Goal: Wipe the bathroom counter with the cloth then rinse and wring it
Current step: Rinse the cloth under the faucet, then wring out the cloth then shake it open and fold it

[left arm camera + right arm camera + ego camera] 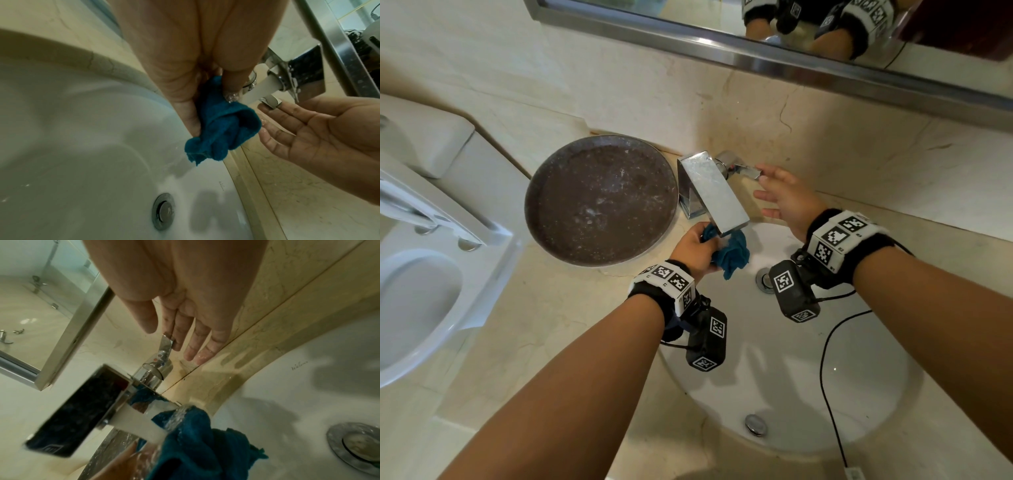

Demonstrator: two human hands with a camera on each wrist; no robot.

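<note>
A bunched teal cloth (732,253) (224,128) (197,441) hangs under the chrome faucet spout (717,195) (82,412), and my left hand (695,248) (185,73) grips it. Water pours from the spout onto the cloth (156,423). My right hand (780,198) (308,129) (180,331) is spread with straight fingers, and one fingertip touches the faucet's lever handle (746,170) (271,101) (167,341). Both hands are over the back of the white basin (808,377) (72,146) (308,369).
A round dark tray (599,202) lies on the beige marble counter (544,325) left of the faucet. A toilet (421,240) stands at the far left. The drain (765,279) (162,211) (357,446) sits in the basin. A mirror (825,44) hangs above. A black cable (828,377) crosses the basin.
</note>
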